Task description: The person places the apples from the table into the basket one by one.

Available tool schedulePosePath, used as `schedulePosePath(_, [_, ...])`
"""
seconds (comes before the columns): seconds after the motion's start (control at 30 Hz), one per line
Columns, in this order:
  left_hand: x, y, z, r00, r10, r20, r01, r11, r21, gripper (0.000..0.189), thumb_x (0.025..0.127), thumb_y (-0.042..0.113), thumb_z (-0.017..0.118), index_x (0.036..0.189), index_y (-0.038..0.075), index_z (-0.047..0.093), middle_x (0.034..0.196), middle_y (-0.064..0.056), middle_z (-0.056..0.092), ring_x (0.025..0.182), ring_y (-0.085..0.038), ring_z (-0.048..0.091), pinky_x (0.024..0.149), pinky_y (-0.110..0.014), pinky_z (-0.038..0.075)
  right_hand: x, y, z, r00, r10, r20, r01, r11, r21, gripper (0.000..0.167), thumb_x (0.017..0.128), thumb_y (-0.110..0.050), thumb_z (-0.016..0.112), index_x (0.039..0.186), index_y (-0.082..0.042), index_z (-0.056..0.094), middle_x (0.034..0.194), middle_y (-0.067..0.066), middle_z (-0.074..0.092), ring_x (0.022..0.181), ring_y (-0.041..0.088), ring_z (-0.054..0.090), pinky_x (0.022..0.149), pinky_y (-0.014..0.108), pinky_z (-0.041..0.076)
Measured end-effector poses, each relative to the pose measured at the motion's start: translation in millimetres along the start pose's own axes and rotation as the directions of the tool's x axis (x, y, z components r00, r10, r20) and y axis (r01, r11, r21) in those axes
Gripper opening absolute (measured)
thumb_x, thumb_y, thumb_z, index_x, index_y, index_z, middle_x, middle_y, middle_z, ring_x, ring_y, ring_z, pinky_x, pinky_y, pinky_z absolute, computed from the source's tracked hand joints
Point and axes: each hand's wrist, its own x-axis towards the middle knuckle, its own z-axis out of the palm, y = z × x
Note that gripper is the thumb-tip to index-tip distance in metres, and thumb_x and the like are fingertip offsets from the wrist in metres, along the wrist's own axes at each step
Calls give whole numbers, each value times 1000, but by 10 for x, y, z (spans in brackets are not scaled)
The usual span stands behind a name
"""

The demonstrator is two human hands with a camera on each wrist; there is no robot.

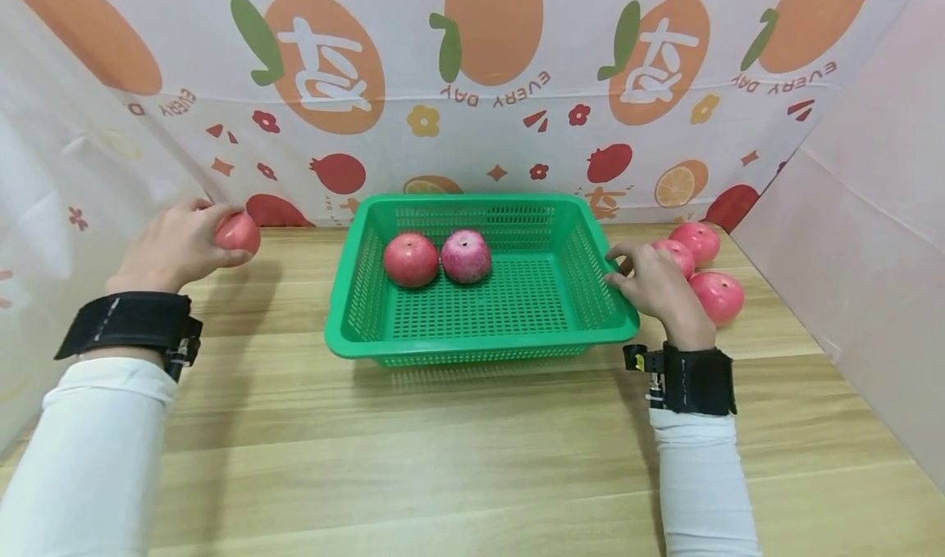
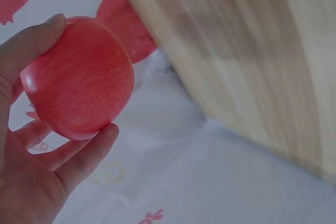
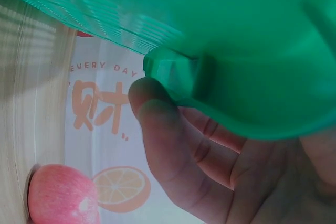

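While the left hand (image 1: 173,241) is gripping a red apple (image 1: 239,235) between thumb and fingers, at the far left and well apart from the basket, a black wrist strap (image 1: 125,325) is encircling that wrist above a white sleeve (image 1: 96,458). At centre, a green perforated plastic basket (image 1: 472,348) is standing upright on the wood-grain tabletop (image 1: 443,458), in front of a fruit-printed curtain (image 1: 428,155). Inside, toward its left end, a second red apple (image 1: 411,260) is resting on the basket floor, with a mottled purple-red fruit (image 1: 467,256) sitting just beside it on the right. The right hand (image 1: 657,286) is gripping the basket's right rim, its fingers curling at the edge. Just beyond this hand, three pink-red apples are lying clustered on the tabletop: a rear apple (image 1: 696,244), a middle apple (image 1: 677,255), which the hand is partly covering, and a front apple (image 1: 719,299).
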Motion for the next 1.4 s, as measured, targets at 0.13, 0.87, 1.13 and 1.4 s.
schedulePosePath(0.13, [23,90,-51,1000,19,-20,-18,1000,6,64,85,20,80,139,0,52,124,-35,42,103,-54,41,74,-68,44,-2,0,0,1000,-7,-3,7,1000,2,36,98,-4,65,130,11,59,107,32,65,86,40,64,75,47,57])
schedulePosePath(0.87, [107,546,-296,996,91,-21,-88,988,124,70,86,26,81,144,3,51,131,-33,44,104,-56,48,75,-69,46,-2,-3,3,1000,-9,1,9,1000,-4,37,98,-5,65,131,11,58,108,32,64,86,40,65,77,48,58])
schedulePosePath(1.13, [121,732,-363,988,149,-50,-142,983,115,67,86,21,79,144,6,50,131,-33,45,107,-55,46,77,-70,47,-1,-4,4,1000,-13,0,13,1000,1,38,98,-5,66,131,11,58,108,32,64,86,40,65,77,48,58])
schedulePosePath(1.4, [132,924,-406,974,210,-85,-203,976,84,64,86,20,81,141,6,53,128,-32,47,102,-53,50,76,-67,48,-6,-3,1,1000,-1,7,1,1000,0,37,98,-6,65,131,11,58,108,32,65,86,39,65,77,47,57])
